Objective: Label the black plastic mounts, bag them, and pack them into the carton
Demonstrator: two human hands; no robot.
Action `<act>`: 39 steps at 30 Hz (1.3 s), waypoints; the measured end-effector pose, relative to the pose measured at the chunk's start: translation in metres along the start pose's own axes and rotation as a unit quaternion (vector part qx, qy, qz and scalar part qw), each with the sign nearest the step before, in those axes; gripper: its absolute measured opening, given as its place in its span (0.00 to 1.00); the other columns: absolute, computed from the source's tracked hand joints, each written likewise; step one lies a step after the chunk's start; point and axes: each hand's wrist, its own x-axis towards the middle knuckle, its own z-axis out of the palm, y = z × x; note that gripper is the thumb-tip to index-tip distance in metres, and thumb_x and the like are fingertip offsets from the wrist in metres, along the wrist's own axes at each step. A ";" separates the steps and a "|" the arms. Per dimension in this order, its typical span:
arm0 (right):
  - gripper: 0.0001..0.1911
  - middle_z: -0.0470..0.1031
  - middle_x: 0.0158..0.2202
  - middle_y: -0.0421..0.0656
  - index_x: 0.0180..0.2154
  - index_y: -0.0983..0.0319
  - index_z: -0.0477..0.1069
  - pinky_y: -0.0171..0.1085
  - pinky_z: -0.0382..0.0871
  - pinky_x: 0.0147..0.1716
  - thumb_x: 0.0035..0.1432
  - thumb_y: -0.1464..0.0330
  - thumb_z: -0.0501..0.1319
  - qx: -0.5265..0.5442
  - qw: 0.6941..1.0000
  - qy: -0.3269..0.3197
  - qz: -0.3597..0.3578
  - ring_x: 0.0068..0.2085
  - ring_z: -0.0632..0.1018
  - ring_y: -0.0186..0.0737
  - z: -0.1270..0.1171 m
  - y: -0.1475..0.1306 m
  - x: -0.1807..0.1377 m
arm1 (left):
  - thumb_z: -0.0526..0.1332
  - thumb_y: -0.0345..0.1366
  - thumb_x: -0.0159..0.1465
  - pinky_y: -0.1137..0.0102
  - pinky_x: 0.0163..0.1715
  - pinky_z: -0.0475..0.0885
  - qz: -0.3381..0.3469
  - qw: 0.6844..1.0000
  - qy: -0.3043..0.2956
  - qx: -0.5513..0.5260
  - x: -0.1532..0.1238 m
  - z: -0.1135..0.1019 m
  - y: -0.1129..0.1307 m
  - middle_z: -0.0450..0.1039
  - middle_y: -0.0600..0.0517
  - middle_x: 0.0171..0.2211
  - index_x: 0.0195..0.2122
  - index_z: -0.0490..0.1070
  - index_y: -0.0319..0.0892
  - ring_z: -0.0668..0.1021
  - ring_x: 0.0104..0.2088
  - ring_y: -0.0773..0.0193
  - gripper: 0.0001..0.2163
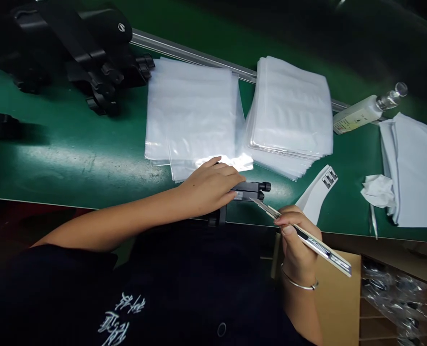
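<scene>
My left hand is closed over a black device with two small knobs at its right end, holding it at the table's front edge. A small pale label shows on the device beside my left thumb. In my right hand is a utility knife, gripped like a pen. Its blade points up and left, and the tip is close to the device; I cannot tell whether it touches. A white strip of labels with black print lies just beyond my right hand.
Two stacks of clear plastic bags lie on the green table. Black equipment stands at the back left. To the right are a pump bottle, white cloths, crumpled paper and tweezers. A cardboard box sits below.
</scene>
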 end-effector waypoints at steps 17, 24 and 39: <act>0.04 0.72 0.28 0.37 0.35 0.56 0.73 0.47 0.71 0.51 0.58 0.64 0.65 -0.016 0.997 0.048 0.063 0.39 0.78 0.42 0.013 0.018 0.004 | 0.55 0.31 0.66 0.49 0.66 0.53 -0.018 0.996 -0.034 -0.076 0.004 -0.005 -0.002 0.77 0.48 0.48 0.51 0.71 0.42 0.76 0.52 0.58 0.13; 0.05 0.73 0.29 0.38 0.35 0.56 0.72 0.44 0.73 0.45 0.59 0.63 0.65 0.028 0.996 0.045 0.074 0.36 0.78 0.41 0.014 0.021 0.009 | 0.56 0.31 0.66 0.46 0.68 0.48 0.003 0.995 -0.034 -0.095 0.002 -0.003 -0.004 0.75 0.49 0.52 0.52 0.71 0.45 0.74 0.55 0.59 0.14; 0.28 0.76 0.50 0.59 0.60 0.63 0.69 0.53 0.69 0.51 0.57 0.73 0.62 -0.506 0.839 0.197 -0.038 0.51 0.77 0.58 -0.154 0.055 0.090 | 0.57 0.31 0.67 0.43 0.67 0.44 -0.007 0.993 -0.007 -0.114 0.004 0.006 -0.004 0.75 0.53 0.46 0.33 0.72 0.43 0.76 0.47 0.63 0.07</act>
